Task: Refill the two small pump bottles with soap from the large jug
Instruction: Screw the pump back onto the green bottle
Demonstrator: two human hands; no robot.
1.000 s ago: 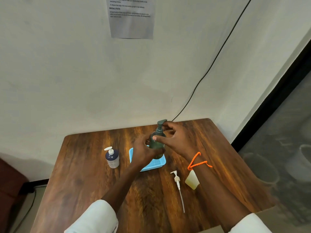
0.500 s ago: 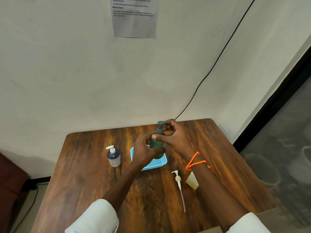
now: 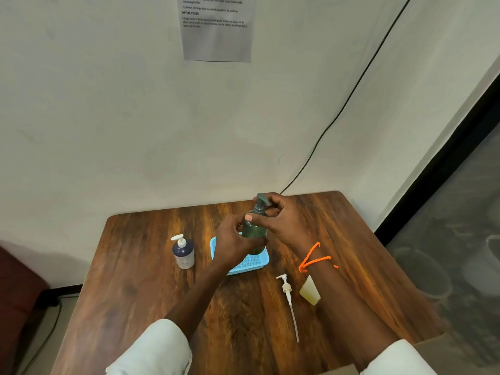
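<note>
Head view: both hands [image 3: 259, 231] grip green bottle [image 3: 254, 234] (upright).

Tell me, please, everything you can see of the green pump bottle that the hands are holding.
The green pump bottle is dark, translucent-looking plastic with a rounded body, a narrow neck and a matching green pump head whose spout points left. It stands upright in the blue tray near the table's back edge. The left hand grips its body, and the right hand holds it at the pump collar.
</note>
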